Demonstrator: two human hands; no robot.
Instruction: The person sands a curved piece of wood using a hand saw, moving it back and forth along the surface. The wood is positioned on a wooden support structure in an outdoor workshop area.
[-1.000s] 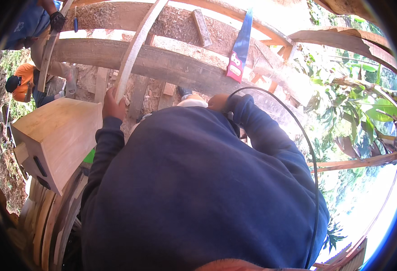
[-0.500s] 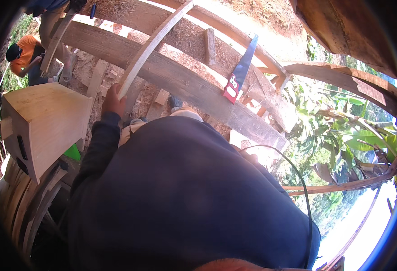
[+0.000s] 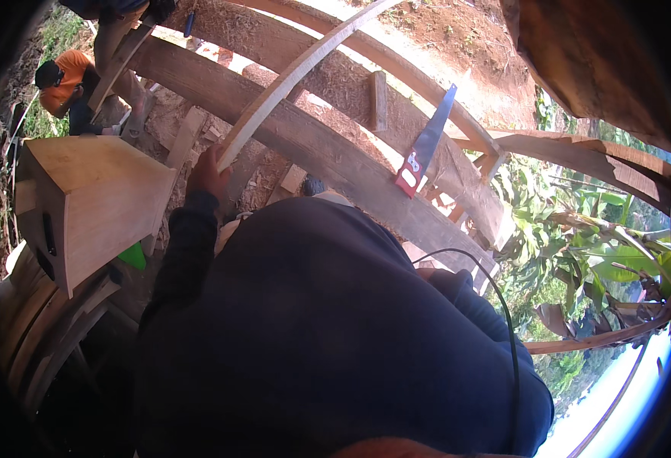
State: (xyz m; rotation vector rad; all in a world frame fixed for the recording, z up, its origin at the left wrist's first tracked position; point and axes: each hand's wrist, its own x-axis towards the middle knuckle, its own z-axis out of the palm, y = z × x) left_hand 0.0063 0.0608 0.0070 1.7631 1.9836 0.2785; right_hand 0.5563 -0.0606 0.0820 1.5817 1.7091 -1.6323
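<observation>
My left hand (image 3: 209, 177) is wrapped around the near end of a long wooden strip (image 3: 282, 85). The strip slants up and away to the right, across the rough planks of the bench. At my right side, my right hand (image 3: 429, 275) shows only in part beside my dark top; its fingers are hidden. A handsaw (image 3: 427, 145) with a red and white handle lies across the planks, ahead of my right hand, its blade pointing away.
A wooden plank (image 3: 305, 137) crosses in front of me, strewn with sawdust. To the left stands a pale wooden box (image 3: 106, 198) with dark slots, above stacked boards (image 3: 45, 336). A person in orange (image 3: 68, 80) crouches at the far left; another person's legs show nearby. A thin dark cable (image 3: 509, 336) runs along my right side.
The whole view has shifted, so the bench, box and saw appear lower and further right. My left hand keeps its hold on the wooden strip. My right forearm shows slightly more.
</observation>
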